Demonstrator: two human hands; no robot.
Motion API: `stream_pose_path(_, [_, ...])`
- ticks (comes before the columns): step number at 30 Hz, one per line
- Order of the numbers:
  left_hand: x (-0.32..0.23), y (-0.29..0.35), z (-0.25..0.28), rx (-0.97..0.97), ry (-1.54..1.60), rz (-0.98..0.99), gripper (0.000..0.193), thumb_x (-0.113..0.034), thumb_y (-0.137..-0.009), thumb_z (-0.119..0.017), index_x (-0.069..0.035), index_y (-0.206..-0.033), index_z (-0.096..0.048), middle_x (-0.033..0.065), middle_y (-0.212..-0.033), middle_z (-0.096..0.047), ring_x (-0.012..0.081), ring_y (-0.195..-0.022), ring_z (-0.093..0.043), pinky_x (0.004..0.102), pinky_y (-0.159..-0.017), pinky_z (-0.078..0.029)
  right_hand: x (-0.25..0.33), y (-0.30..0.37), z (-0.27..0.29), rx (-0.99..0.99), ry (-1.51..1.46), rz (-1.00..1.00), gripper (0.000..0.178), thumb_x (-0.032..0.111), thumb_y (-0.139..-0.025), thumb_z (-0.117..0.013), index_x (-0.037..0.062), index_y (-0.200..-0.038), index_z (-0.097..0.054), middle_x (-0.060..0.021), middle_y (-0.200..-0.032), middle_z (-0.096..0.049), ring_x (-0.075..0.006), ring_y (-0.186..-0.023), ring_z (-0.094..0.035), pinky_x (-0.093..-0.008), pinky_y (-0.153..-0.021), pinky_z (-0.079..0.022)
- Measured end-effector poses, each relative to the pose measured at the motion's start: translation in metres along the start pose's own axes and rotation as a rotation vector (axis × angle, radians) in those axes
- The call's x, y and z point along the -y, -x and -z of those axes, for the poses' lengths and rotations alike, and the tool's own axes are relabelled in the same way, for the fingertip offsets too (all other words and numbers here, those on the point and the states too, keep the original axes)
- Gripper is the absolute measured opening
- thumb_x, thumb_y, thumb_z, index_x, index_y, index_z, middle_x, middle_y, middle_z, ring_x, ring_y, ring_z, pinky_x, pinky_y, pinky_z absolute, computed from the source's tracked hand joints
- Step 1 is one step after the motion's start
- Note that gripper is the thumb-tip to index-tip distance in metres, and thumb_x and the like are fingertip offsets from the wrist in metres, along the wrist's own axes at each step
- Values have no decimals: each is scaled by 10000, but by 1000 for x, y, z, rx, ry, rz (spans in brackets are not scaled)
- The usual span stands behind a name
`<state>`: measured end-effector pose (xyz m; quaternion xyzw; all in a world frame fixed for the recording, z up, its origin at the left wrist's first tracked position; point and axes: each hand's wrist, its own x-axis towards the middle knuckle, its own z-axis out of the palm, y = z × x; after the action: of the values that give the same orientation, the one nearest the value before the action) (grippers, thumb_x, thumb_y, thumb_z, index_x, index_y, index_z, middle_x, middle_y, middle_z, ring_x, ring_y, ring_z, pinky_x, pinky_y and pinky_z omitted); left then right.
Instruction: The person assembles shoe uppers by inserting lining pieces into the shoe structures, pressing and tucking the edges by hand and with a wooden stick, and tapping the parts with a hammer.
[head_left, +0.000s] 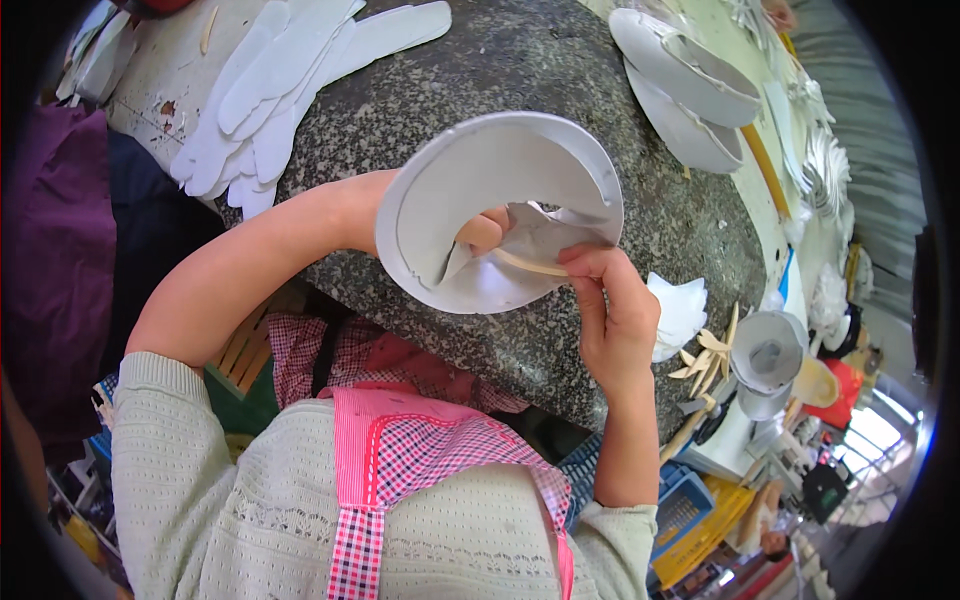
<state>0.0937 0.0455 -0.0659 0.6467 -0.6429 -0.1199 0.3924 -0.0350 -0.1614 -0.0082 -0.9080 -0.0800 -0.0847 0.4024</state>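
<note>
A pale grey-white shoe upper [430, 210] is tilted with its wide opening facing me, above the dark speckled stone tabletop. My left hand [482, 233] grips it from the far side. Much of that hand is hidden behind the upper, but some fingers show through a gap within it. At the near right rim, my right hand [622, 305] has thumb and forefinger pinched on a thin, curved beige strip [530, 265]. This strip runs inside the opening toward the left fingers. Whether the right fingertips also press the upper's rim, I cannot tell.
White sole-shaped pieces [290, 90] lie piled at the far left. Two white shoe uppers [690, 90] stand at the far right. Right of my right hand lie a white crumpled piece [677, 315], several beige curved pieces [712, 362] and a round whitish container [768, 350].
</note>
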Motion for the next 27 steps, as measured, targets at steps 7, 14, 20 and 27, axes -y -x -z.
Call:
stream_pose_path(7, [5, 11, -7, 76, 524, 387, 372, -345, -772, -674, -54, -994, -606, 60, -955, -610, 178, -966, -561, 321, -808, -440, 9, -6, -2, 78, 63, -29, 100, -12, -779, -613, 41, -860, -590, -100, -750, -624, -244, -632, -600, -299, -574, -468])
stream_pose_path(14, [-5, 14, 0, -10, 432, 291, 195, -250, -779, -583, -120, -924, -580, 76, -1063, -564, 287, -1025, -495, 359, -874, -422, 10, -10, -16, -12, -58, -92, 96, 14, -765, -641, 52, -852, -624, -90, -697, -612, -235, -574, -562, -306, -524, -414])
stream_pose_path(20, [6, 18, -8, -3, 104, 80, 392, -326, -744, -668, -84, -1032, -562, 85, -1050, -568, 239, -999, -526, 340, -855, -436, 2, -7, -22, 16, 203, -46, 105, -42, -810, -603, -13, -910, -623, -103, -769, -643, -148, -670, -629, -247, -619, -479])
stream_pose_path(27, [9, 19, -11, -39, 115, 27, 559, -383, -748, -731, -47, -1163, -565, 63, -1039, -616, 146, -976, -552, 302, -863, -441, -6, -7, -30, -68, 334, 29, 98, -31, -806, -618, -6, -901, -625, -106, -710, -637, -165, -606, -641, -258, -554, -484])
